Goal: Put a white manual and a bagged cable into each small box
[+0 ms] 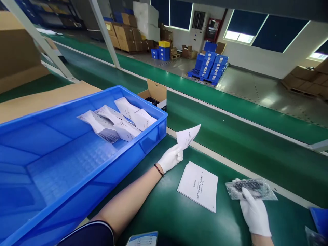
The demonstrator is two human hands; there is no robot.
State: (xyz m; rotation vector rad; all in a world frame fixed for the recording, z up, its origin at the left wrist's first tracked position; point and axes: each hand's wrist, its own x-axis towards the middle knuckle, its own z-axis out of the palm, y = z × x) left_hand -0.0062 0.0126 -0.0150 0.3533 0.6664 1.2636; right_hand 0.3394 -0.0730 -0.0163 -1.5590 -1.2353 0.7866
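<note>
My left hand (171,158), in a white glove, pinches a white printed booklet (188,136) by its lower corner, above the green bench. Below and to its right lies a stack of white booklets (198,186) printed "Minute Stream 1000". My right hand (253,208), also gloved in white, grips a clear plastic bag (263,189) with something black inside; what the black item is I cannot make out. The thumb presses on top of the bag. Left of my left arm stands a large blue bin (143,145) holding several bundles of white booklets (128,131).
An open cardboard box (157,92) with black items sits behind the bin. A green conveyor (230,133) with a pale edge rail runs past the bench. A blue card (143,239) lies at the front, and a blue object (319,220) is at the right edge.
</note>
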